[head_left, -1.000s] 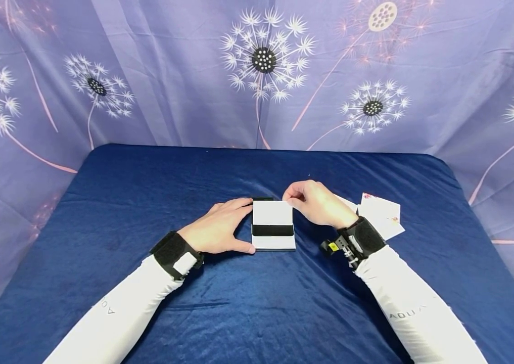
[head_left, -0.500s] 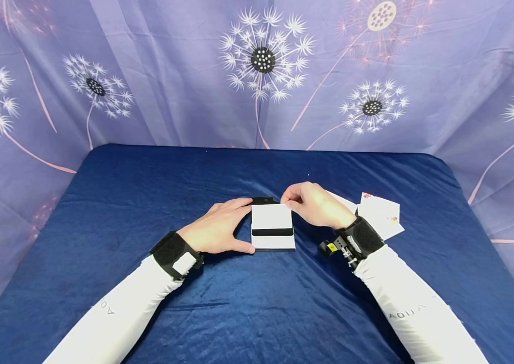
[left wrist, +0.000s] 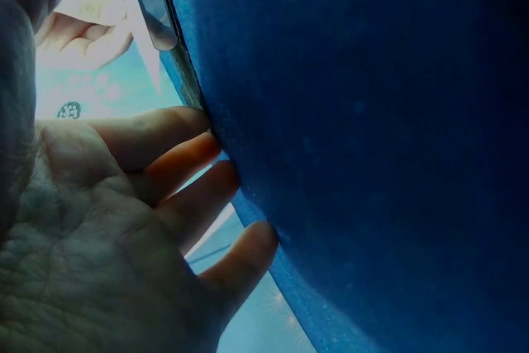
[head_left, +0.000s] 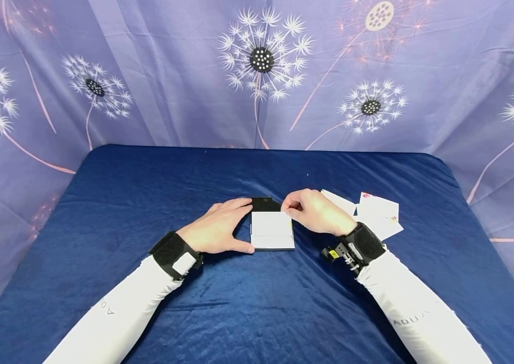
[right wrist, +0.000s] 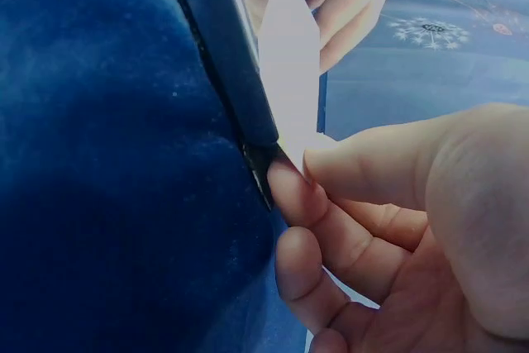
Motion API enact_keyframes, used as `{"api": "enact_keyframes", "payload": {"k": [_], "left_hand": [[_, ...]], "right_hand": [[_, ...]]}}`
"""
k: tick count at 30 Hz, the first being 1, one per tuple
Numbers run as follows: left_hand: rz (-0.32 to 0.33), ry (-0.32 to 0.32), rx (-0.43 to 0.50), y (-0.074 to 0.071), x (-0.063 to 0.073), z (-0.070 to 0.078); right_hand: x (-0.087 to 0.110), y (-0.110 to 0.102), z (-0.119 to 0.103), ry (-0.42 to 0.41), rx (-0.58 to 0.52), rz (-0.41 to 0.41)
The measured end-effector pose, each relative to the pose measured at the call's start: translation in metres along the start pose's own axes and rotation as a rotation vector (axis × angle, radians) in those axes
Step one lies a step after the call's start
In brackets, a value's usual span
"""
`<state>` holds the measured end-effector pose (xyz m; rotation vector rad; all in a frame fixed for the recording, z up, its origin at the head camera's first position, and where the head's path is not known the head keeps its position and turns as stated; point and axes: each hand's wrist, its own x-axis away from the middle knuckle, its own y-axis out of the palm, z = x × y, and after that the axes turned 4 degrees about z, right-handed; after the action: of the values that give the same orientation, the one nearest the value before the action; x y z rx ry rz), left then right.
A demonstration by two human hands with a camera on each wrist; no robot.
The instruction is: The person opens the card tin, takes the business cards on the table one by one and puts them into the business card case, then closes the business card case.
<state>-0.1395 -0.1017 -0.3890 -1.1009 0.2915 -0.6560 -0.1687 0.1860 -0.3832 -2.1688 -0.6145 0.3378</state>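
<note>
A flat black card case (head_left: 265, 204) lies on the table, its dark flap showing at the far side and its near part pale. Over the near part is a white card (head_left: 272, 222), tilted up in the right wrist view. My right hand (head_left: 318, 212) pinches this card (right wrist: 289, 64) at its far right corner, between thumb (right wrist: 347, 163) and index finger. Along the case's left side rests my left hand (head_left: 216, 227), fingers extended to the far edge and thumb at the near left corner. Its fingertips meet the tablecloth beside the case in the left wrist view.
To the right lie loose white cards (head_left: 378, 215), some with a pinkish-red floral print. Another white card (head_left: 338, 201) is partly behind my right hand. A blue cloth (head_left: 170, 172) covers the table, and a purple floral curtain (head_left: 184, 76) hangs behind it.
My right hand has drawn the white card toward the near side, covering the black band across the case and baring more of the dark flap. My left hand stays in place.
</note>
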Motion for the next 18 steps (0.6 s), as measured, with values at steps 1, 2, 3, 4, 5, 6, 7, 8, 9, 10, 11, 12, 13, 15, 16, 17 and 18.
{"api": "enact_keyframes", "payload": {"k": [1,2,3,4,5,6,7,8,9,10,11,12,13,15,16,17,18], "left_hand": [[0.0,0.0,-0.001,0.0,0.0,0.0],[0.001,0.001,-0.001,0.0,0.0,0.0],[0.001,0.001,-0.003,-0.001,0.0,0.0],[0.001,0.002,-0.005,-0.001,0.0,0.0],[0.002,0.002,-0.006,-0.001,0.001,0.0],[0.002,0.002,-0.007,-0.001,0.001,0.0],[0.002,0.002,-0.008,-0.001,0.001,0.0],[0.002,0.001,-0.009,-0.001,0.001,0.0],[0.002,0.0,-0.01,-0.001,0.001,0.0],[0.002,0.0,-0.009,-0.001,0.001,0.0],[0.002,-0.001,-0.009,-0.001,0.001,0.0],[0.001,0.0,-0.01,-0.001,0.001,0.001],[0.0,0.0,-0.011,-0.002,0.001,0.001],[-0.002,0.001,-0.012,-0.001,0.0,0.001],[-0.002,0.002,-0.013,-0.001,0.0,0.0],[-0.002,0.003,-0.014,-0.001,0.0,0.0],[-0.003,0.003,-0.014,0.0,0.0,0.0]], "right_hand": [[0.0,0.0,0.0,-0.004,0.001,-0.002],[0.001,0.0,-0.001,-0.007,0.003,-0.005],[0.001,0.001,-0.001,-0.009,0.005,-0.008],[0.002,0.001,-0.002,-0.009,0.006,-0.013],[0.003,0.001,-0.003,-0.009,0.008,-0.018],[0.003,0.001,-0.003,-0.009,0.009,-0.022],[0.004,0.001,-0.004,-0.009,0.011,-0.025],[0.005,0.002,-0.004,-0.01,0.013,-0.027],[0.005,0.002,-0.005,-0.012,0.015,-0.027],[0.006,0.003,-0.006,-0.017,0.019,-0.025],[0.007,0.003,-0.006,-0.024,0.025,-0.021],[0.007,0.004,-0.005,-0.03,0.029,-0.017],[0.008,0.005,-0.006,-0.035,0.035,-0.015],[0.009,0.005,-0.006,-0.037,0.045,-0.013],[0.009,0.005,-0.006,-0.035,0.05,-0.015],[0.01,0.005,-0.006,-0.031,0.055,-0.017],[0.011,0.005,-0.006,-0.027,0.059,-0.022]]}}
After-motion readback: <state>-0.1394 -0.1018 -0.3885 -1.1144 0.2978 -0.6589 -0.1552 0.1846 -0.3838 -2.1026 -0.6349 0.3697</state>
